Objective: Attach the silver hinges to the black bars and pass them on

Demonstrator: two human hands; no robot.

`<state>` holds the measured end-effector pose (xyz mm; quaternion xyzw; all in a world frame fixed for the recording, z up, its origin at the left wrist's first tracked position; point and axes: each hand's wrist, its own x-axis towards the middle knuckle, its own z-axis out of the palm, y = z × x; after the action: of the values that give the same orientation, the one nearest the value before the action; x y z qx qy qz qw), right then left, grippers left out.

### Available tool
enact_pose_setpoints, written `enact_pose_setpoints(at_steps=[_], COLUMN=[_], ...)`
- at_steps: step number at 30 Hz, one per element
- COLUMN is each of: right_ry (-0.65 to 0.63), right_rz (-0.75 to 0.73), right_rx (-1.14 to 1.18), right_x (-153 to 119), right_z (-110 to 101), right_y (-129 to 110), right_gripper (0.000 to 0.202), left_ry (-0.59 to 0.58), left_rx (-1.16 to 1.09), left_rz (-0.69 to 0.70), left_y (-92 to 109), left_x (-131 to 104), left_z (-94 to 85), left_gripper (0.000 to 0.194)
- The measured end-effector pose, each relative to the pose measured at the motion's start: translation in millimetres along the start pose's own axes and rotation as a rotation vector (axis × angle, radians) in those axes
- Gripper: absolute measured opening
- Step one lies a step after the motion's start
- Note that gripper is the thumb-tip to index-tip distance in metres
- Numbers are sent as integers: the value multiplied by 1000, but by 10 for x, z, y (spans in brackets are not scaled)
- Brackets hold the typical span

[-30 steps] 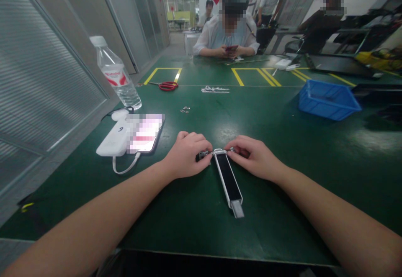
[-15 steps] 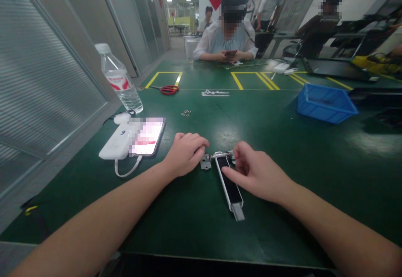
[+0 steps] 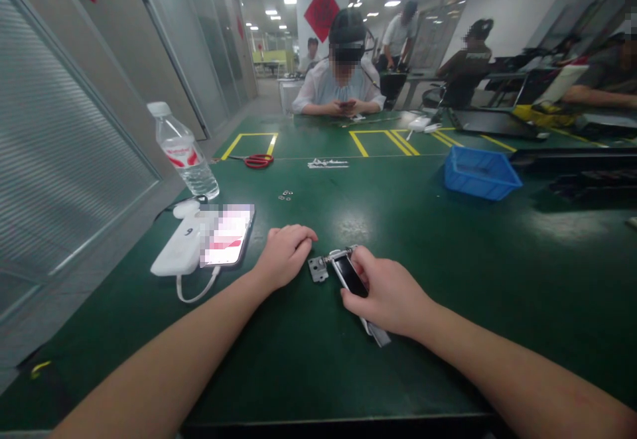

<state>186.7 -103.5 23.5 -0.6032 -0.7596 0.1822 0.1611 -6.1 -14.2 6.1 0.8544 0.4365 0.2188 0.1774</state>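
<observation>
My right hand is closed on a narrow metal hinge assembly, with a white-edged black bar in its middle. The thumb lies along the near side of the bar and the fingers curl over its far side, hiding one end of the hinge. A flat grey tab sticks out below the hand. At the hinge's left end, a silver bracket with holes and a spring beside it stays in sight. My left hand rests palm down just left of the bracket, fingers loosely bent, apart from it and holding nothing visible.
Small metal rings and thin white strips lie farther back on the green table. Red-handled scissors, a water bottle, a power bank and a phone are left; a blue bin is right. A person sits opposite.
My right hand has closed around the bar, which it was only touching before, and the bar has turned slightly. My left hand has come away from the bracket. The camera view has shifted.
</observation>
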Motion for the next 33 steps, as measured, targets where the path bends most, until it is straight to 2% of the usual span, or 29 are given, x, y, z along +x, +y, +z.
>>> enact_pose_setpoints(at_steps=[5, 9, 14, 19, 23, 24, 25, 27, 29, 33], right_ry=[127, 213, 306, 367, 405, 403, 414, 430, 446, 447], right_rz=[-19, -6, 154, 501, 714, 708, 774, 861, 878, 917], right_rx=[-1, -9, -28, -150, -204, -218, -246, -250, -218, -211], right_x=[12, -93, -449, -932, -1328, -1416, -1497, -1635, -1737, -1823], right_z=[-206, -455, -722, -965, -1148, -1189, -1227, -1295, -1354, -1426], right_y=[73, 274, 846, 1599, 2146, 2261, 2366, 2536, 2647, 2702], right_gripper=[25, 27, 24, 30, 30, 30, 32, 33, 34, 36], left_ry=[27, 8, -1, -40, -45, -44, -44, -49, -56, -60], left_rx=[-87, -89, -37, 35, 67, 76, 86, 107, 118, 105], left_rz=[-53, -65, -24, -9, 2, 6, 10, 22, 36, 56], left_y=[-64, -70, -49, -29, -14, -11, -8, -2, 0, -11], left_x=[9, 3, -5, 3, 4, 2, 0, -4, -4, 7], left_z=[-14, -27, -23, -19, -15, -13, -11, -8, -7, -2], left_gripper=[24, 24, 20, 18, 17, 17, 17, 17, 17, 17])
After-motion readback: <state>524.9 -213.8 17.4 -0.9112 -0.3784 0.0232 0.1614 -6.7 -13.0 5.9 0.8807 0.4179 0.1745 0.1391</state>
